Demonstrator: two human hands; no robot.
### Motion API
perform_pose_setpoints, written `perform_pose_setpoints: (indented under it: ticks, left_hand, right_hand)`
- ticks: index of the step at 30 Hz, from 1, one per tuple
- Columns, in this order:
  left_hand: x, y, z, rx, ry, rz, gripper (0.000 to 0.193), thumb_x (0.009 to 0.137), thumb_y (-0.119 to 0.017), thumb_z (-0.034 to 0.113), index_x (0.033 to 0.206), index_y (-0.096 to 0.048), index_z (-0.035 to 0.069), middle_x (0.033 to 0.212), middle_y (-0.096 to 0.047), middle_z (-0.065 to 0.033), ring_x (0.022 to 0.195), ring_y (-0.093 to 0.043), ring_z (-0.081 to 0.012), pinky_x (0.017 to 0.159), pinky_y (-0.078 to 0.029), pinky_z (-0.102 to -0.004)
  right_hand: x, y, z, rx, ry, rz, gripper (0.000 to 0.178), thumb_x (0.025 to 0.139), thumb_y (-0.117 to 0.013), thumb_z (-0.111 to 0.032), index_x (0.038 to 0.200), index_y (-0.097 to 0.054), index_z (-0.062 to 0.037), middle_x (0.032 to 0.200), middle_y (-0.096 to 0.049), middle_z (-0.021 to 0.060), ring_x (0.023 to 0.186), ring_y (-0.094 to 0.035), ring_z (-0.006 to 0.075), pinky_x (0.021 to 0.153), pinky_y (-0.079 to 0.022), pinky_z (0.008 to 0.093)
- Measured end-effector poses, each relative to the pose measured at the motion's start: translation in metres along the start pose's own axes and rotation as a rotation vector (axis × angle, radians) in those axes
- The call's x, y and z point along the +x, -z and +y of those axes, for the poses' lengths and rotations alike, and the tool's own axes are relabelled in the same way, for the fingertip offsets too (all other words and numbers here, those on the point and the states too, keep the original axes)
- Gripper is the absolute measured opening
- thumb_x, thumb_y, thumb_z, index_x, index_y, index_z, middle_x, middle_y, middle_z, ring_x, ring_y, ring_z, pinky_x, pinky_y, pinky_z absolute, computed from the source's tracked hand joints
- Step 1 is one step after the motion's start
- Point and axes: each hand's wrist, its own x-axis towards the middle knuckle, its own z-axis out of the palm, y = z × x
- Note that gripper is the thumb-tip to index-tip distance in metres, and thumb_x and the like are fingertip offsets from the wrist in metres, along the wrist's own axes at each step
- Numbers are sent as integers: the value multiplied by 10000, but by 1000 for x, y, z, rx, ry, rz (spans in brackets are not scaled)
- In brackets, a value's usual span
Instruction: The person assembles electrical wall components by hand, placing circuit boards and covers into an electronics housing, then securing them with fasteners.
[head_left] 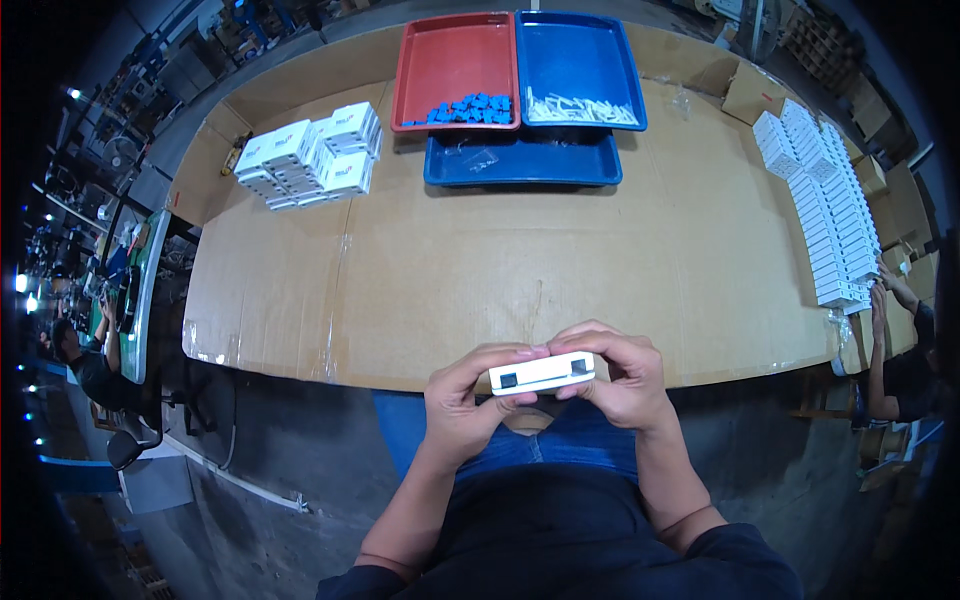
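A small white plastic box-shaped unit, with a dark square opening near each end of the side facing me, is held just off the table's near edge. My left hand grips its left end, thumb below and fingers on top. On its right end my right hand closes in the same way. Both hands tilt the unit so its narrow side shows. Inside the openings I cannot make out details.
A cardboard-covered table spreads ahead. White boxes are stacked at left, long rows of white units at right. A red tray holds blue pieces; a blue tray holds white sticks, above another blue tray. People work either side.
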Motion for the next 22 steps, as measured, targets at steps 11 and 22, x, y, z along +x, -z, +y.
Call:
perform_pose_setpoints:
  ticks: [11, 22]
  left_hand:
    - [4, 1, -5, -17, 25, 7, 424, 817, -860, 42, 1211, -710, -3, 1199, -748, -159, 1145, -713, -256, 1005, -561, -364]
    - [4, 5, -8, 20, -61, -58, 397, 847, -825, -20, 1210, -669, -51, 1220, -714, -220, 1164, -698, -308, 1018, -572, -404]
  right_hand:
    - [2, 0, 12, 39, -34, 13, 340, 757, -868, -4, 1081, -766, 22, 1065, -776, 148, 1004, -748, 258, 886, -586, 348]
    - [-3, -2, 14, 141, -34, 62, 348, 753, -871, 1, 1084, -766, 19, 1069, -780, 152, 1025, -742, 271, 926, -579, 361]
